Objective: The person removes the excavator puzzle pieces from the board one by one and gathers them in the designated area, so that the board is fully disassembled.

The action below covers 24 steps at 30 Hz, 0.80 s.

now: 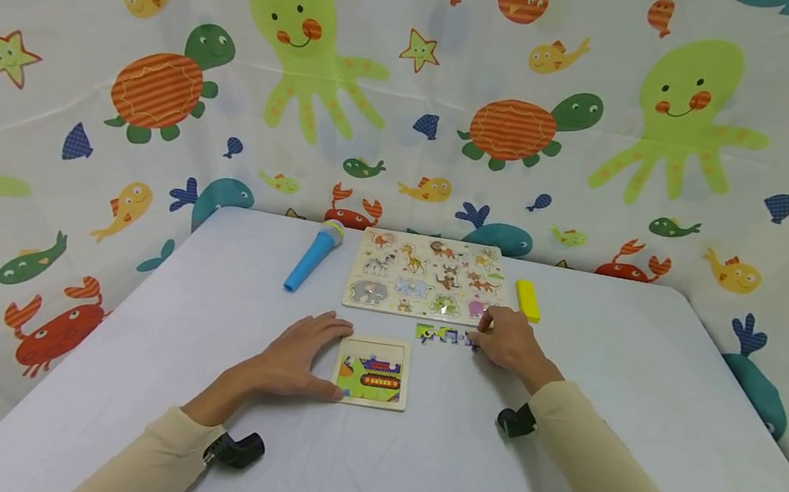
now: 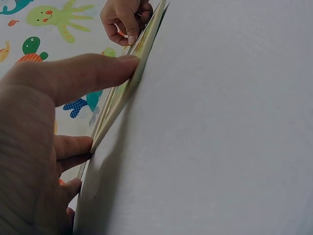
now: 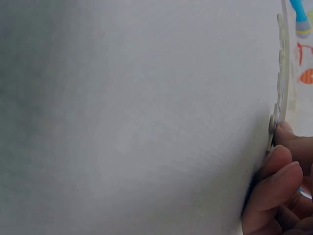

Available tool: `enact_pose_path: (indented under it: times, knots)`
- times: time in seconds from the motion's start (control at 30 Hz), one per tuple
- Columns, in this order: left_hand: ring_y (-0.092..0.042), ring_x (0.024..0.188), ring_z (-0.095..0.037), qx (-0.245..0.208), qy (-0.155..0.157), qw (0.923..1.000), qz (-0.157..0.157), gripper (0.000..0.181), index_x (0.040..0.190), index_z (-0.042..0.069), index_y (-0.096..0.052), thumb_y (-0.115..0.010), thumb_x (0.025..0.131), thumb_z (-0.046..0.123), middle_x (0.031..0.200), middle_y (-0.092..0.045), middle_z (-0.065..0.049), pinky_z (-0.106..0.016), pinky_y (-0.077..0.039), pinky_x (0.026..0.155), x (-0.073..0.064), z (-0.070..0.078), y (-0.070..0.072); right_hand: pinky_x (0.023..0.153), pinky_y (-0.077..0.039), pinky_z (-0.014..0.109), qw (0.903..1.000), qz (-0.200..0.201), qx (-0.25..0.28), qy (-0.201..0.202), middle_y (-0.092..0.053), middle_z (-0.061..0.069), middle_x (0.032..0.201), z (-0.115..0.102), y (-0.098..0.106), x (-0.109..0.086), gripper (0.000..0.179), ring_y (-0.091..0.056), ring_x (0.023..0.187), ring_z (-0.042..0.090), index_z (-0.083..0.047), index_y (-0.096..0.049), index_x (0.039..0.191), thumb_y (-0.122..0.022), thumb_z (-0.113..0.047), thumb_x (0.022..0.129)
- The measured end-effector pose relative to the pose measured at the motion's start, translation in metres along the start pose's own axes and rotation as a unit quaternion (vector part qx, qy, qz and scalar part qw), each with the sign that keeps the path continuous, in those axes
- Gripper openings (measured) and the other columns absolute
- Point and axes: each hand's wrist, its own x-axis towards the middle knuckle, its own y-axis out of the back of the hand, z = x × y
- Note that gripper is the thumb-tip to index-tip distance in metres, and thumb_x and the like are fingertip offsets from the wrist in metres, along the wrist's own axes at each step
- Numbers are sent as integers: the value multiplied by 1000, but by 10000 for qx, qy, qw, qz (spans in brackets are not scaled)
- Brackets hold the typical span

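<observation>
On the table, a small square wooden jigsaw tray [image 1: 368,402] lies partly filled with pieces picturing an orange and purple tracked vehicle on green. My left hand [image 1: 299,357] holds it at the left side, thumb at the lower corner and fingertips at the upper one. The left thumb [image 2: 105,76] overlaps the tray's edge in the left wrist view. Beyond the tray, loose jigsaw pieces [image 1: 425,332] lie in a short row. At the row's right end my right hand [image 1: 509,344] pinches a jigsaw piece [image 1: 470,340], mostly hidden by the fingers.
Behind the row lies a large animal peg puzzle board [image 1: 391,269], its front right corner close to the right hand. A blue toy microphone [image 1: 313,257] is left of it, a yellow block [image 1: 527,301] right. A sea-animal printed cloth [image 1: 406,54] hangs behind the white table [image 1: 406,483].
</observation>
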Motion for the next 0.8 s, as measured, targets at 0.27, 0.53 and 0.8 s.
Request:
enact_pose_path:
  times: [0.27,0.53,0.8]
  knots:
    - [-18,155,-33,-1,-42,10000,26,95,152,17,-46,-81,71,54,162,-35,-6,-59,-14,124,0,0,1,56,-48,25,9999,28,113,-41,-60,10,83,-5,2,-2,20,-57,63,21,-7,-64,103,-74,-23,95]
    - [-19,155,-32,-13,-103,9999,39,95,151,17,-47,-80,71,54,162,-36,-5,-58,-14,124,1,-1,-1,54,-48,26,9997,78,40,235,-61,8,78,-35,-3,-8,19,-57,64,21,-9,-63,100,-69,-27,97]
    - [-19,155,-32,-16,-132,9999,50,96,152,17,-46,-80,72,56,162,-36,-4,-59,-14,124,1,-3,-1,55,-49,26,9965,215,264,758,-62,4,79,-68,-19,-18,12,-58,65,19,-11,-66,97,-71,-22,96]
